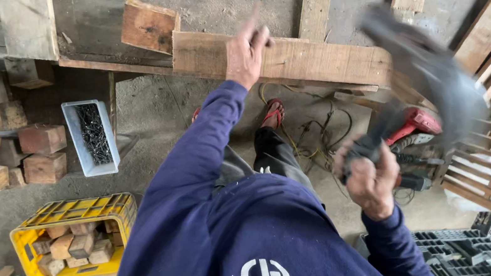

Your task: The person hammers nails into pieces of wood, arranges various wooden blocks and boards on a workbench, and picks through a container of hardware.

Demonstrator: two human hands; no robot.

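1. A worker's right hand point(370, 180) grips a hammer point(420, 74), raised and blurred at the right, well apart from the plank point(311, 60) resting on its edge ahead.
2. The left hand point(247, 52) rests on the plank's top edge, fingers pinched narrow; whether they hold a nail cannot be told.
3. Risk, as I judge it: a stray blow could catch those fingers, since they sit on the wood where a blow would land.
4. The hammer's long axis slants from the fist up and right, head pointing away from the body.
5. A tray of nails point(92, 136) and a yellow crate point(72, 240) of wood blocks stand at the left.
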